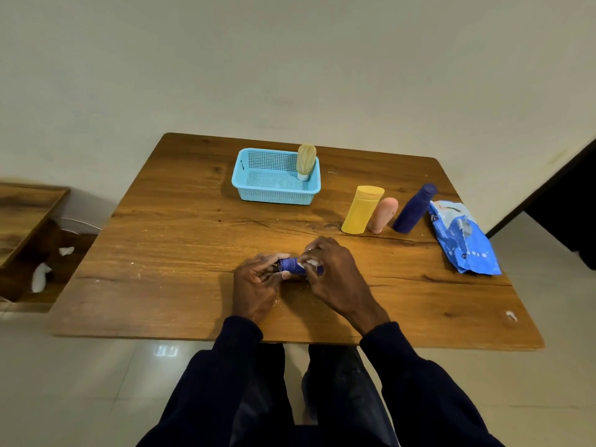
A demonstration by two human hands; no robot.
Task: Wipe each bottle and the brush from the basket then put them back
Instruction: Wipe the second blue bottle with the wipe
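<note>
The left hand point(258, 282) gripped a small blue bottle point(292, 265) held sideways low over the table point(180, 227), while the right hand point(332, 272) pinched what looked like a white tissue point(311, 262) against it. The brush point(306, 161) stood in the basket point(274, 193). A yellow bottle point(362, 209), pink bottle point(383, 214) and dark blue bottle point(414, 209) stood at the right.

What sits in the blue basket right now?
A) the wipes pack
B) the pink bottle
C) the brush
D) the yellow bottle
C: the brush stands alone at the right end of the basket, while the yellow bottle and pink bottle stand out on the table.
</note>
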